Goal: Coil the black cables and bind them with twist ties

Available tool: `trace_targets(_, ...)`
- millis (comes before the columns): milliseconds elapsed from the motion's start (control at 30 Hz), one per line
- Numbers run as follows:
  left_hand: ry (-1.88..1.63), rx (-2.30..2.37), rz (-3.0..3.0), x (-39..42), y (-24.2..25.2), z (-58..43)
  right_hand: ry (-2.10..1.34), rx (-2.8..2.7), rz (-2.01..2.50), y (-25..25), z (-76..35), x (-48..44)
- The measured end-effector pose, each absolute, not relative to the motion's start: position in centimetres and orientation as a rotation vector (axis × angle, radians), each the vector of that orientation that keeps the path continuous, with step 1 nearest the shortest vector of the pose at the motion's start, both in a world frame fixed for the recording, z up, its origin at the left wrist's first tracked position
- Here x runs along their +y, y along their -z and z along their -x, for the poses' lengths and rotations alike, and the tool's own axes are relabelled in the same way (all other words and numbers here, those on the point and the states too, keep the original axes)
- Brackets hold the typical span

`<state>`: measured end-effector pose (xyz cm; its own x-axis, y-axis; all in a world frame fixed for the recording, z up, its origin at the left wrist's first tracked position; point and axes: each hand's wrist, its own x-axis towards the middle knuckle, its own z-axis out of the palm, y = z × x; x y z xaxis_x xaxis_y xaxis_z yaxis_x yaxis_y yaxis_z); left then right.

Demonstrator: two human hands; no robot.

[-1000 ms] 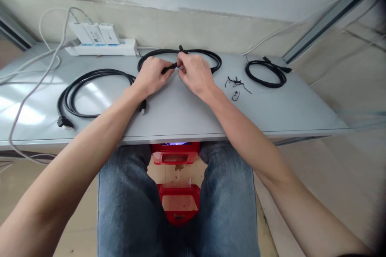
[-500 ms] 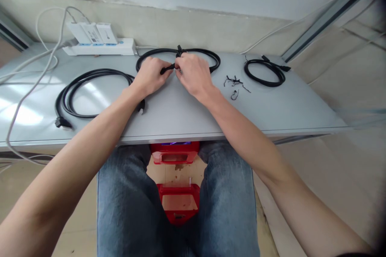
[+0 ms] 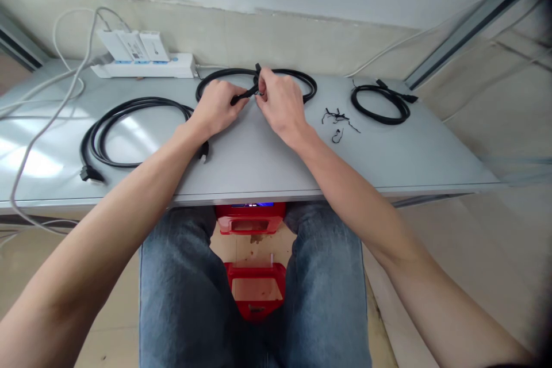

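A coiled black cable (image 3: 224, 72) lies at the back middle of the table, its loops gathered at the centre. My left hand (image 3: 218, 106) is closed on the cable's gathered part, and a short black end shows by the thumb. Just right of it, my right hand (image 3: 282, 104) pinches at the same gathered spot. A thin dark strand shows near its fingertips, but what they hold is too small to name. Several short black twisted strands (image 3: 336, 116) lie on the table to the right of my right hand.
Another coiled black cable (image 3: 101, 138) lies at left, partly under my left forearm. A smaller black coil (image 3: 382, 121) is at right. White adapters sit in a power strip (image 3: 144, 69) at back left, with white cords hanging over the table (image 3: 259, 169). A red stool (image 3: 250, 221) stands below.
My right hand has shifted slightly up and right, its fingers parting a little from my left hand. My left hand keeps its hold on the cable.
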<state>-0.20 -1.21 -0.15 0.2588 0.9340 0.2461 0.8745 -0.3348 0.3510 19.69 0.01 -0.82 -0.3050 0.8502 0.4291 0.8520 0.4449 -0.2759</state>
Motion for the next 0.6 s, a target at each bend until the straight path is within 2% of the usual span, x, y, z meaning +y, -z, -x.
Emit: trace_targets(600, -0.574, 1.731, -2.43, -1.1, 0.2, 0.2, 0.067, -2.274, 1.415, -0.6, -19.2, -1.2)
